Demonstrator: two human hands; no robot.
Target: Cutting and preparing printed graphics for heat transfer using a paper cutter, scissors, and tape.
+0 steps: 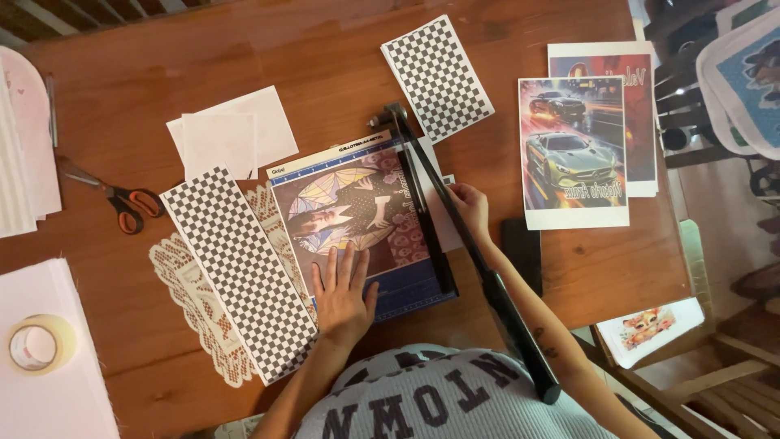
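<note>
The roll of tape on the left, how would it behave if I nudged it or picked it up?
The tape roll lies flat on its side on a pale sheet, so a nudge would probably slide it, not roll it. Stood on edge, it would likely roll. It looks like a hollow ring, so probably light and easy to pinch.

1. Soft, even daylight is filling the view, and the wooden surface (pixel 325 49) is showing warm and moderately bright.
2. A broad pale sheen is lying on the wood toward 11 o'clock, without harsh glare.
3. Shadows are staying faint and short; the raised cutter arm (pixel 479 260) is casting only a thin dark line beside itself.
4. The white papers (pixel 231 130) and the pale sheets at 9 o'clock are looking slightly washed out.
5. The centre is appearing sharp, while the hands are showing slight softness.
6. Toward 3 o'clock the scene is darkening, and the edges are bending slightly from wide-angle distortion.
</note>
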